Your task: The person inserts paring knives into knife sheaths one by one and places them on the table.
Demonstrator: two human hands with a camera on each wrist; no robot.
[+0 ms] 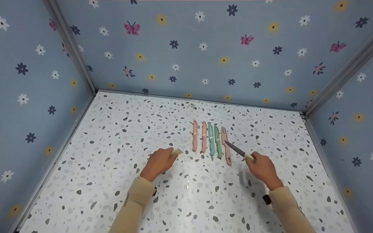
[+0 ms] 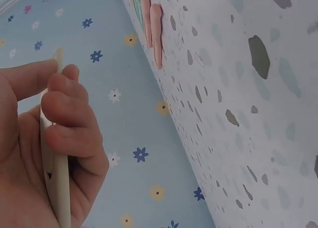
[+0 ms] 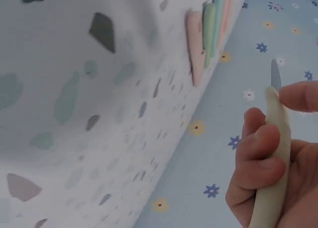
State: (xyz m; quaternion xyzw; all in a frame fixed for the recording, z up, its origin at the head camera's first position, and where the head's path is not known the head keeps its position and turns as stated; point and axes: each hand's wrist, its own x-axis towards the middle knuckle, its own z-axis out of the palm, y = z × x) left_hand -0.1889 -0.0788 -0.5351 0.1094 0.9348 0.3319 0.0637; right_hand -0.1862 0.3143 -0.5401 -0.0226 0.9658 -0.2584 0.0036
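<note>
My right hand (image 1: 261, 166) grips the cream handle (image 3: 274, 168) of a small knife (image 1: 236, 148). Its grey blade points up and left, with the tip over the rightmost pink piece (image 1: 226, 149) in the head view. In my left hand (image 1: 160, 161) is a slim cream piece (image 2: 60, 183), fingers curled round it and thumb near its upper end; its kind cannot be made out. Between the hands and farther back, several slim pastel pieces like knife handles or covers lie side by side, among them a pink one (image 1: 195, 136), a teal one (image 1: 211, 140) and a green one (image 1: 218, 142).
The white speckled tabletop (image 1: 108, 142) is enclosed by blue flowered panels at the left (image 1: 37, 97), back (image 1: 186, 45) and right (image 1: 361, 136). Grey metal strips run along the panel corners.
</note>
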